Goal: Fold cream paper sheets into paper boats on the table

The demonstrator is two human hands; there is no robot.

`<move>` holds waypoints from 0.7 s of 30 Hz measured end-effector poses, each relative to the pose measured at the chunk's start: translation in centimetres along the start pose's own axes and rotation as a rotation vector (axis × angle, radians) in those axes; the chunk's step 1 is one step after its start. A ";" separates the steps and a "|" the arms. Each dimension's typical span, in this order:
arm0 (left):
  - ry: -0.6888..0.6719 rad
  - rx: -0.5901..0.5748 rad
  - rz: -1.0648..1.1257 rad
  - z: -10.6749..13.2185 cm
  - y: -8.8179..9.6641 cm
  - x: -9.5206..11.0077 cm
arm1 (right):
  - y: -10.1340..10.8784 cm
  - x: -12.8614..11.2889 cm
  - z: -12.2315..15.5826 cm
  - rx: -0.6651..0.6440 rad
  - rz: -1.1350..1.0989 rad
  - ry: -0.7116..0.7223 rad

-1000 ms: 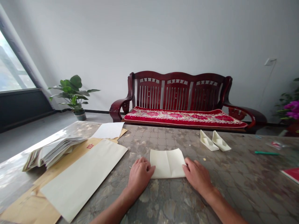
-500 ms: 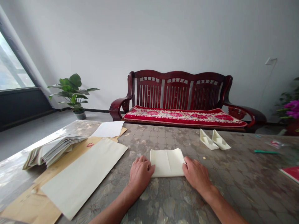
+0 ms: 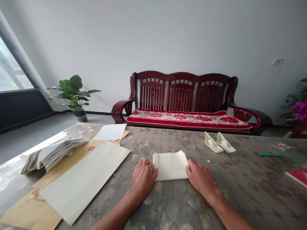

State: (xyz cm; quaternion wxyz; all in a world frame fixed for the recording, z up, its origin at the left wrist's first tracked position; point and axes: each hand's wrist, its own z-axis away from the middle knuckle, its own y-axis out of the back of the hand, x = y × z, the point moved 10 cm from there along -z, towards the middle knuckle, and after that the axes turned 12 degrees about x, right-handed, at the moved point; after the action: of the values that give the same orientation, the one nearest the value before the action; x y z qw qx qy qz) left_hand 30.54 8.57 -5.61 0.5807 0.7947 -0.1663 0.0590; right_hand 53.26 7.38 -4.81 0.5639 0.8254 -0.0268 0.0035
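A folded cream sheet of paper lies on the table in front of me, with a faint crease down its middle and its far corners lifted a little. My left hand grips its left edge, thumb on top and fingers curled at the side. On the opposite edge, my right hand holds the paper the same way, its fingertips partly hidden. Beyond my right hand stand two folded paper boats side by side.
To the left, a large cream sheet lies over brown envelopes, near a stack of folded papers and a white sheet. A green pen and a red booklet are at right. Behind the table stands a wooden bench.
Both hands keep hold of the folded paper, whose far right corner rises slightly more. The whole view has shifted a little.
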 end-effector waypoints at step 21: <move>-0.244 0.324 -0.197 1.0 1.5 2.7 | -0.2 0.3 0.1 -0.008 -0.025 -0.043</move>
State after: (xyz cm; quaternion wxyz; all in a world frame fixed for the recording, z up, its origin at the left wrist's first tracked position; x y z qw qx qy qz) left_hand 32.51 6.67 -3.81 0.4238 0.8914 -0.1455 -0.0687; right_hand 53.54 7.39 -5.04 0.5665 0.8232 -0.0287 -0.0214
